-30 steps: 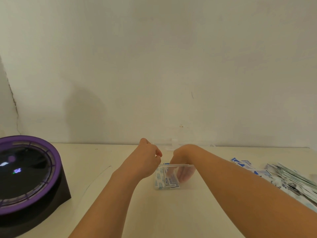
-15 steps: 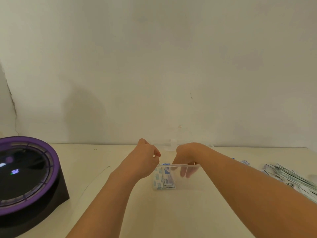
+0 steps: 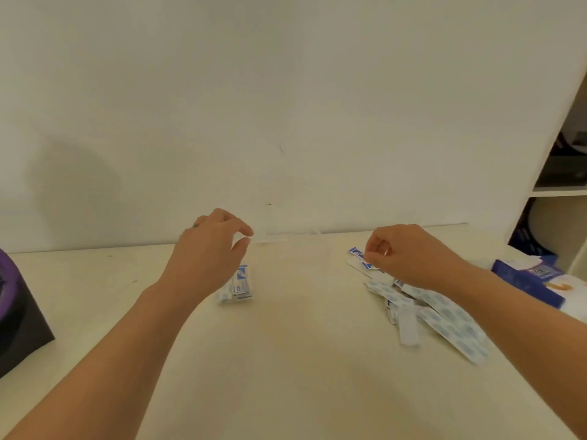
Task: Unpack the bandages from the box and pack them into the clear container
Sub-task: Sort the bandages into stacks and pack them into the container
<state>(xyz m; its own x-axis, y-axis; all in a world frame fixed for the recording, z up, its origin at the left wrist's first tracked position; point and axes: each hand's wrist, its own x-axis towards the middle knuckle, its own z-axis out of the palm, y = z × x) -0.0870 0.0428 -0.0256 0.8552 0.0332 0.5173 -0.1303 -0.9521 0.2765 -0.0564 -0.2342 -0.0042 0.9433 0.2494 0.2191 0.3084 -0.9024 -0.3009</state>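
My left hand [image 3: 209,252] hovers left of centre, thumb and forefinger parted; my right hand [image 3: 409,255] is out right, fingers curled under.

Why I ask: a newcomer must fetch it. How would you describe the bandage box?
Look to the white shelf unit at the right end of the table. Just before it lies the bandage box. It is mostly dark blue, unlike the pale, dotted loose bandages strewn beside it.
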